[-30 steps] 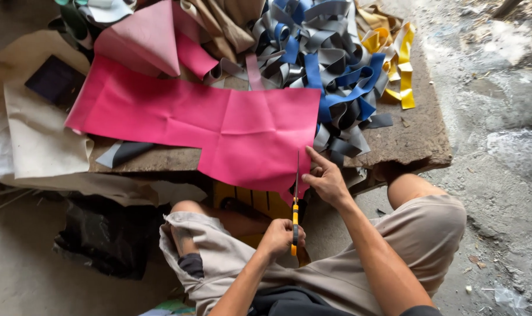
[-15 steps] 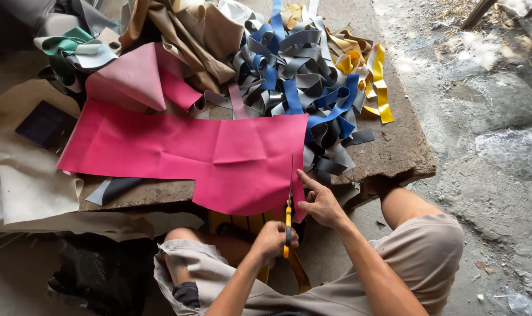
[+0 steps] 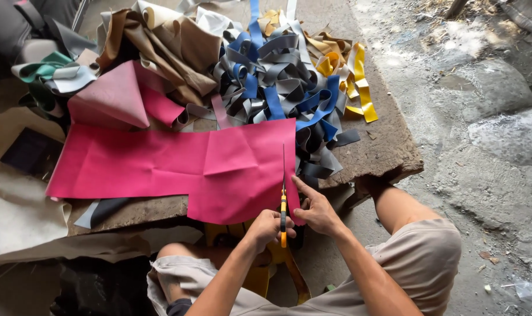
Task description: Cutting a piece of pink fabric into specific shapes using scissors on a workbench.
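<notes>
A large pink sheet (image 3: 160, 167) lies flat on a worn board (image 3: 389, 152), its near edge hanging over the front. My left hand (image 3: 269, 227) grips orange-handled scissors (image 3: 283, 216). Their long blade points away from me and runs into the sheet close to its right edge. My right hand (image 3: 317, 209) pinches the narrow pink strip to the right of the blade, index finger stretched along it. A second pink piece (image 3: 110, 99) lies folded behind the sheet.
A heap of grey, blue and yellow strips (image 3: 283, 82) sits right behind the sheet, with brown and cream pieces (image 3: 166, 41) at back left. Beige sheets (image 3: 20, 210) hang at the left. My bent knees are below the board; rough concrete ground (image 3: 488, 134) lies right.
The scissors have moved farther away from me into the pink sheet, and my right hand has followed along the strip. The camera has tilted, so everything sits lower in view.
</notes>
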